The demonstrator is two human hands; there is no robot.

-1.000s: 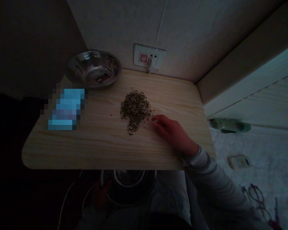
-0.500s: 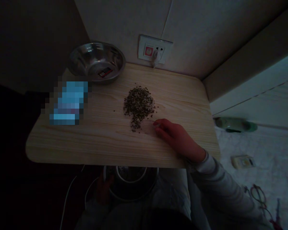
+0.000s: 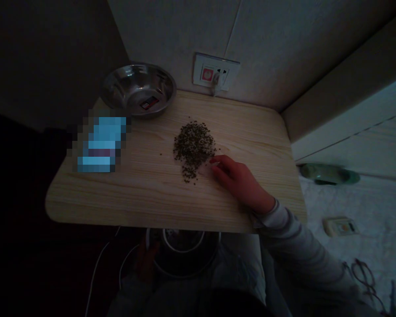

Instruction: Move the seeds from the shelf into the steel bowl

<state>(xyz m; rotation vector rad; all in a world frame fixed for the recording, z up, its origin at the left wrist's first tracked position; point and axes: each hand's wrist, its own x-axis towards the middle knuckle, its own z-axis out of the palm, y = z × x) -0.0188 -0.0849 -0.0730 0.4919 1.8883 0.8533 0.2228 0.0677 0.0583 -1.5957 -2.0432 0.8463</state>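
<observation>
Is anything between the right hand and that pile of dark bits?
Only a faint clear piece, held in the right hand, beside the dark pile; nothing else visible stands there.

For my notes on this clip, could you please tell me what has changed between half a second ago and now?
The right hand has shifted slightly toward the wall and leftward, closer to the pile of dark grains. No grip taken or released is visible. The pile, the metal bowl and the left hand beside the dark container look much the same; the camera view shifted slightly.
</observation>
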